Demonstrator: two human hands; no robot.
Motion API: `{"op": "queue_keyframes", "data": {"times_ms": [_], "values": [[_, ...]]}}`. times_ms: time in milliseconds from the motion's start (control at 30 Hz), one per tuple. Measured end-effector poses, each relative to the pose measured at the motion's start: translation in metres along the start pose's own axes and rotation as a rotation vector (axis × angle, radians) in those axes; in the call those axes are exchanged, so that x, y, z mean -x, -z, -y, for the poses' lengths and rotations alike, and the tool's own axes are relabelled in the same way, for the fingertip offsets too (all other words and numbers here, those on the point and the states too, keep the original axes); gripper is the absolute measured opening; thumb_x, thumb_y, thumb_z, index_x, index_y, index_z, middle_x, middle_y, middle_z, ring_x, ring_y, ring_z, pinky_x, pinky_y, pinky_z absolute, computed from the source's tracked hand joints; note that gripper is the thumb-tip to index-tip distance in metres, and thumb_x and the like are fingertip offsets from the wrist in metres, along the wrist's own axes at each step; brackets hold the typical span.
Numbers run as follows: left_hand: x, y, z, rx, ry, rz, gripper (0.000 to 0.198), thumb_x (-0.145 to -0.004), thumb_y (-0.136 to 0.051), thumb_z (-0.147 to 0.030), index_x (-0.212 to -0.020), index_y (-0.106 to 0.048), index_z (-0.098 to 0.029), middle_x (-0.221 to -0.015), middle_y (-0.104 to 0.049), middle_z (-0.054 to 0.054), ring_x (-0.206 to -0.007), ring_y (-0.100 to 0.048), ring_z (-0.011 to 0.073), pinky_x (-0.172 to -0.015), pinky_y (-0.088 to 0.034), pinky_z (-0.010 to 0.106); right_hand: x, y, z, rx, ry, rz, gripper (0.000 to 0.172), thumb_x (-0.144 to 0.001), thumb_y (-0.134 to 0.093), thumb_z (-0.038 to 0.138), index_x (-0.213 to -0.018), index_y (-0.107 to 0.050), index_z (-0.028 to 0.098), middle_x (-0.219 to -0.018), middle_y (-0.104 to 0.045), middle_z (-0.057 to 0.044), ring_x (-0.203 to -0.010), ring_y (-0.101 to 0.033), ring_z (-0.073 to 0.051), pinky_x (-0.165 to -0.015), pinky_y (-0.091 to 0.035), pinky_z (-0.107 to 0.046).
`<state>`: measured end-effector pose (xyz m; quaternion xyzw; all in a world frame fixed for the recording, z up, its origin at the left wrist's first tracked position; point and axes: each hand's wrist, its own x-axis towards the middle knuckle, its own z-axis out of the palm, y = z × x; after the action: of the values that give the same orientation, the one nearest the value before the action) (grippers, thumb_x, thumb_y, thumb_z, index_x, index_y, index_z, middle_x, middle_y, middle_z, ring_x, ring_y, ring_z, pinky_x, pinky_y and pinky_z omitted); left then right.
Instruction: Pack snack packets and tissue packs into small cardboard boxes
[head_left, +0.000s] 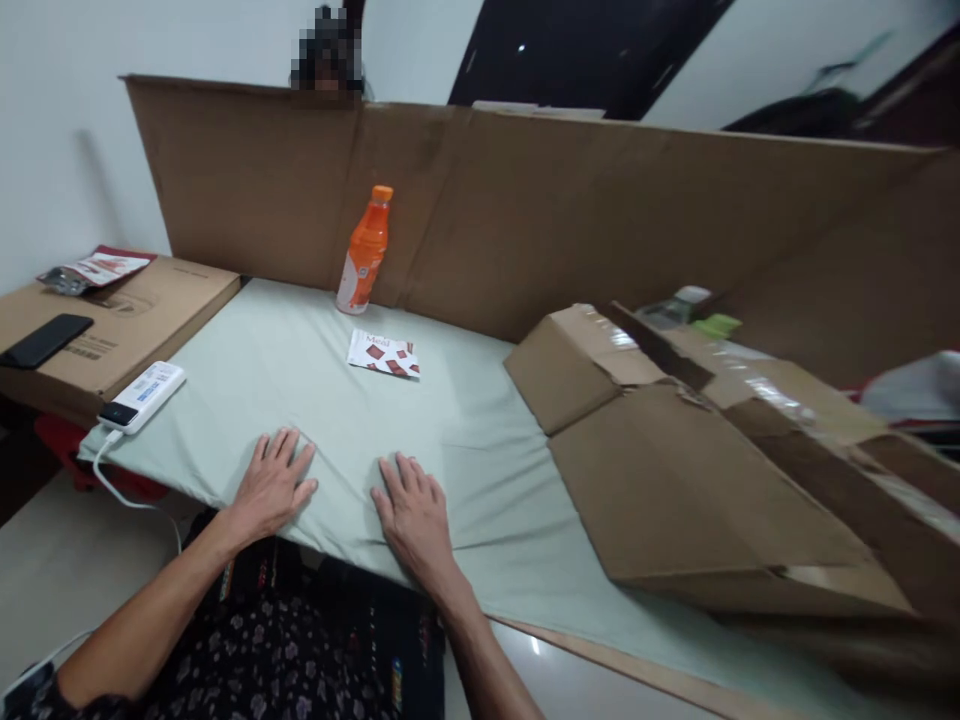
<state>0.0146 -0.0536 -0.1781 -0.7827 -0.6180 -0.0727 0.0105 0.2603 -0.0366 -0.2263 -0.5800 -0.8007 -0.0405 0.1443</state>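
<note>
My left hand (271,485) lies flat and open on the pale green cloth (465,440) near the table's front edge. My right hand (414,512) rests flat beside it, fingers stretched out, holding nothing. A small white and red packet (383,354) lies on the cloth beyond both hands. An orange bottle (364,251) with an orange cap stands upright behind it, against a cardboard wall (570,210).
An open cardboard box (697,450) lies tilted on the right. A white power bank (142,396) with a cable sits at the cloth's left corner. On the left, a flat carton (131,315) carries a black phone (45,340) and a packet. A person is partly visible behind the cardboard wall.
</note>
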Motion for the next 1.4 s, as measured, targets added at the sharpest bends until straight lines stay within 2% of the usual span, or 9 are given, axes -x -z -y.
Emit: {"op": "queue_keyframes", "data": {"times_ms": [133, 267, 467, 667, 967, 1133, 1300, 1400], "values": [[0.000, -0.007, 0.004, -0.019, -0.013, -0.027, 0.049, -0.102, -0.051, -0.036, -0.147, -0.057, -0.019, -0.162, -0.047, 0.019, -0.153, -0.040, 0.0368, -0.124, -0.030, 0.059, -0.007, 0.015, 0.006, -0.035, -0.042, 0.069, 0.046, -0.105, -0.048, 0.031, -0.149, -0.059, 0.022, -0.160, -0.051, -0.016, -0.148, -0.044, -0.032, -0.119, -0.032, -0.050], [-0.006, -0.008, 0.010, -0.037, -0.043, -0.077, 0.050, -0.101, -0.045, -0.037, -0.144, -0.060, -0.016, -0.159, -0.050, 0.021, -0.150, -0.044, 0.0387, -0.122, -0.032, 0.062, -0.016, 0.026, 0.009, -0.085, -0.070, 0.117, 0.048, -0.105, -0.049, 0.034, -0.152, -0.056, 0.023, -0.163, -0.047, -0.015, -0.151, -0.041, -0.031, -0.122, -0.030, -0.051], [-0.011, -0.012, 0.016, -0.072, -0.087, -0.159, 0.053, -0.100, -0.039, -0.036, -0.141, -0.063, -0.012, -0.153, -0.055, 0.024, -0.145, -0.050, 0.0408, -0.118, -0.036, 0.062, -0.020, 0.031, 0.007, -0.149, -0.087, 0.123, 0.050, -0.106, -0.049, 0.040, -0.153, -0.054, 0.024, -0.165, -0.045, -0.013, -0.154, -0.037, -0.030, -0.124, -0.029, -0.050], [-0.015, -0.014, 0.020, -0.072, -0.114, -0.192, 0.054, -0.101, -0.037, -0.038, -0.141, -0.063, -0.013, -0.152, -0.056, 0.024, -0.144, -0.049, 0.0409, -0.118, -0.035, 0.063, -0.021, 0.034, 0.007, -0.151, -0.080, 0.096, 0.050, -0.106, -0.050, 0.042, -0.152, -0.054, 0.023, -0.164, -0.046, -0.013, -0.153, -0.038, -0.030, -0.124, -0.028, -0.049], [-0.011, -0.015, 0.016, -0.090, -0.072, -0.144, 0.051, -0.101, -0.041, -0.040, -0.142, -0.062, -0.017, -0.156, -0.054, 0.019, -0.147, -0.047, 0.0363, -0.121, -0.034, 0.058, -0.018, 0.034, 0.007, -0.141, -0.083, 0.126, 0.049, -0.106, -0.049, 0.037, -0.152, -0.054, 0.022, -0.164, -0.045, -0.013, -0.154, -0.037, -0.031, -0.123, -0.029, -0.051], [-0.010, -0.013, 0.013, -0.085, -0.058, -0.105, 0.051, -0.100, -0.044, -0.038, -0.142, -0.062, -0.016, -0.157, -0.053, 0.020, -0.148, -0.046, 0.0378, -0.121, -0.034, 0.060, -0.016, 0.030, 0.006, -0.129, -0.072, 0.123, 0.048, -0.105, -0.049, 0.035, -0.152, -0.055, 0.022, -0.164, -0.046, -0.014, -0.152, -0.039, -0.031, -0.122, -0.029, -0.051], [-0.014, 0.001, 0.013, -0.066, -0.066, -0.042, 0.047, -0.095, -0.055, -0.036, -0.137, -0.066, -0.018, -0.150, -0.059, 0.021, -0.141, -0.053, 0.0404, -0.113, -0.042, 0.061, -0.013, 0.027, 0.004, -0.126, -0.053, 0.109, 0.048, -0.105, -0.049, 0.034, -0.151, -0.056, 0.021, -0.162, -0.049, -0.015, -0.151, -0.041, -0.032, -0.121, -0.031, -0.053], [-0.035, 0.016, 0.003, -0.044, -0.098, -0.018, 0.042, -0.093, -0.059, -0.032, -0.132, -0.068, -0.020, -0.145, -0.063, 0.020, -0.136, -0.057, 0.0400, -0.109, -0.046, 0.060, -0.011, 0.024, 0.004, -0.129, -0.035, 0.108, 0.049, -0.105, -0.048, 0.032, -0.152, -0.056, 0.020, -0.162, -0.048, -0.017, -0.151, -0.040, -0.034, -0.121, -0.032, -0.056]]}}
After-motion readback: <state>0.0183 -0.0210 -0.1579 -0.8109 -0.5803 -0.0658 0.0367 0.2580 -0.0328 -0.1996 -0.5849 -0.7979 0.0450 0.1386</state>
